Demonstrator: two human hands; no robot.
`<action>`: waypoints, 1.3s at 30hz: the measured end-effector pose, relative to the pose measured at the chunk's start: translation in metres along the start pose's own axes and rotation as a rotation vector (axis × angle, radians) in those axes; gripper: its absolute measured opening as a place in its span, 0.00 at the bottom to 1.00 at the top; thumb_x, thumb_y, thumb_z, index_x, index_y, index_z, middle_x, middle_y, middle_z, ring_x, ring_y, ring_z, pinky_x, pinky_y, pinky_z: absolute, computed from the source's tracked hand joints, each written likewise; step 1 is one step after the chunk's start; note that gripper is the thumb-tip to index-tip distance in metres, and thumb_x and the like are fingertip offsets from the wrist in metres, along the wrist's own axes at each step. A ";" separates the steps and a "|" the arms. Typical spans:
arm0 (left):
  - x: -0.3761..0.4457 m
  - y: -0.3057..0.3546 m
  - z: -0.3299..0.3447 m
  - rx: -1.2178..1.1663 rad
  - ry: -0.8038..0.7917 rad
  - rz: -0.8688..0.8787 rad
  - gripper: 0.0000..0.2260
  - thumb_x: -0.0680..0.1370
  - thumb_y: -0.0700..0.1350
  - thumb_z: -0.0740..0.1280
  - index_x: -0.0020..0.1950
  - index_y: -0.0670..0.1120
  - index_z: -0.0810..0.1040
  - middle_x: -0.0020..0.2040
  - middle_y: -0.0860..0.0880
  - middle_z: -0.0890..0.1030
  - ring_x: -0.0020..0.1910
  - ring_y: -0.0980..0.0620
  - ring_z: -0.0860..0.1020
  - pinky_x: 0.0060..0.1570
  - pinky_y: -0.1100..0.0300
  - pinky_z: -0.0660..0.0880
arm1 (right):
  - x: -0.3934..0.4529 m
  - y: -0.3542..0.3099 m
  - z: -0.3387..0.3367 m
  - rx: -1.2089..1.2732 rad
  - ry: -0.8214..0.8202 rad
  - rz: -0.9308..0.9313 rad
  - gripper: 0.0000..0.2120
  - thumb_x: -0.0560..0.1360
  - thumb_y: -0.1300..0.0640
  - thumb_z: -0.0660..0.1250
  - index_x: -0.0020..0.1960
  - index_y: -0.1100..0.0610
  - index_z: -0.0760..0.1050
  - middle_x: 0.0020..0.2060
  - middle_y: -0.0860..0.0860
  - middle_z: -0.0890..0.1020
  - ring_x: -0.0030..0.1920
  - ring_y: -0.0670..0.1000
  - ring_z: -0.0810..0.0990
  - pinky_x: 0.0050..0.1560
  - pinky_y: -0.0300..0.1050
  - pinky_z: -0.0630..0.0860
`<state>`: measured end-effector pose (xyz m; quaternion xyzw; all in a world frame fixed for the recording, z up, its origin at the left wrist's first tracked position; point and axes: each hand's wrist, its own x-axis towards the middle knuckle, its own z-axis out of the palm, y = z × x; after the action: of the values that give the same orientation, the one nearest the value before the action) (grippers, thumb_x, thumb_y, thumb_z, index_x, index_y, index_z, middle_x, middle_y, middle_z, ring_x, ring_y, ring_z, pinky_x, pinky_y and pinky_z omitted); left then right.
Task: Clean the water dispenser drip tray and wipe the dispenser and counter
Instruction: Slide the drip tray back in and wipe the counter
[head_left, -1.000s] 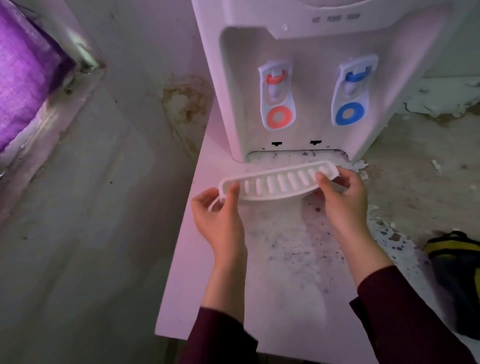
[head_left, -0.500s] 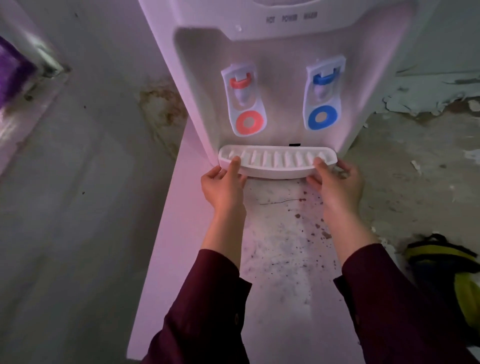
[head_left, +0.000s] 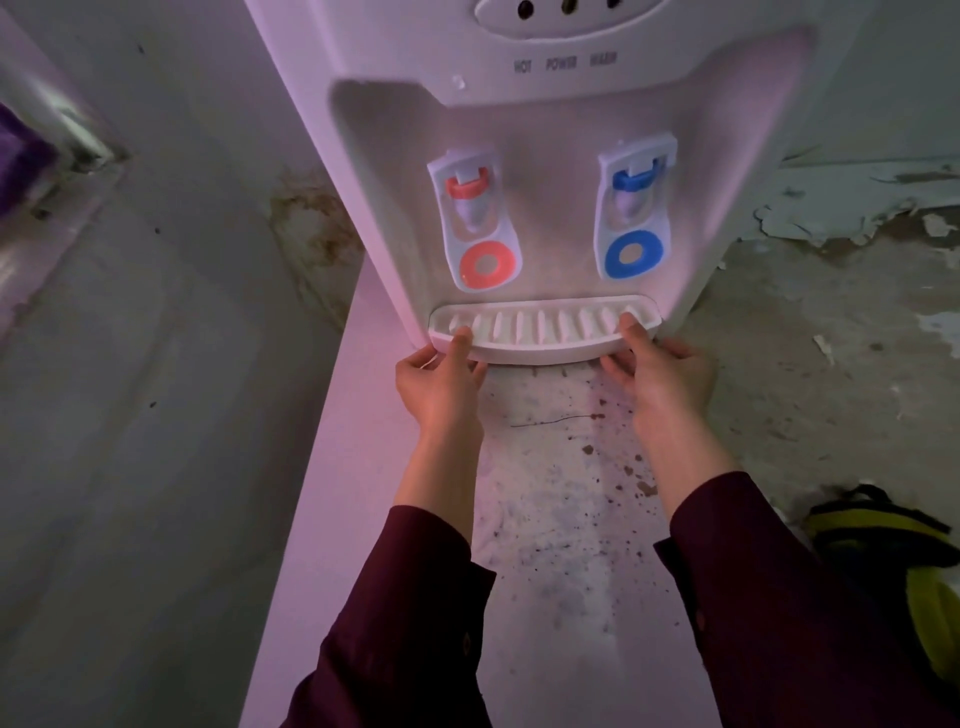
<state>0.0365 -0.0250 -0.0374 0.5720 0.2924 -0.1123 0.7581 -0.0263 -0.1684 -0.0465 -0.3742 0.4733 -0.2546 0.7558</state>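
Observation:
The white slotted drip tray (head_left: 543, 332) sits in its slot at the foot of the white water dispenser (head_left: 561, 130), below the red tap (head_left: 475, 228) and the blue tap (head_left: 631, 213). My left hand (head_left: 441, 384) grips the tray's left end, thumb on top and fingers underneath. My right hand (head_left: 660, 374) grips the right end the same way. The dispenser stands on a white counter (head_left: 545, 519) speckled with brown spots and grime.
A stained grey wall runs along the left, with a purple cloth (head_left: 15, 161) at the far left edge. Peeling paint and a dirty surface lie to the right. A yellow and black bag (head_left: 893, 551) rests at the lower right.
Both hands carried the tray from above the counter back to the dispenser and pushed it into its slot. The view has moved closer to the dispenser.

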 end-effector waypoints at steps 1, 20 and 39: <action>0.000 0.000 0.000 0.007 -0.002 0.005 0.19 0.73 0.41 0.73 0.60 0.40 0.70 0.58 0.40 0.78 0.48 0.47 0.83 0.48 0.56 0.82 | 0.001 -0.001 0.000 -0.005 -0.002 0.005 0.23 0.68 0.61 0.75 0.59 0.65 0.71 0.53 0.58 0.81 0.46 0.52 0.85 0.37 0.43 0.82; 0.002 -0.003 0.001 0.014 0.031 0.005 0.20 0.73 0.42 0.74 0.60 0.40 0.71 0.57 0.41 0.78 0.49 0.47 0.83 0.43 0.63 0.81 | 0.003 0.000 -0.003 -0.175 0.010 -0.070 0.12 0.69 0.59 0.74 0.44 0.57 0.71 0.49 0.55 0.81 0.44 0.51 0.84 0.38 0.42 0.83; -0.054 0.008 -0.016 0.185 -0.108 0.080 0.21 0.80 0.41 0.63 0.73 0.44 0.67 0.68 0.45 0.73 0.66 0.46 0.73 0.68 0.52 0.70 | -0.040 -0.019 -0.037 -0.534 -0.114 -0.244 0.07 0.75 0.54 0.67 0.52 0.54 0.76 0.50 0.50 0.81 0.46 0.51 0.83 0.33 0.36 0.76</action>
<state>-0.0079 -0.0167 -0.0031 0.6438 0.2165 -0.1388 0.7207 -0.0778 -0.1620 -0.0200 -0.6276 0.4318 -0.1887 0.6197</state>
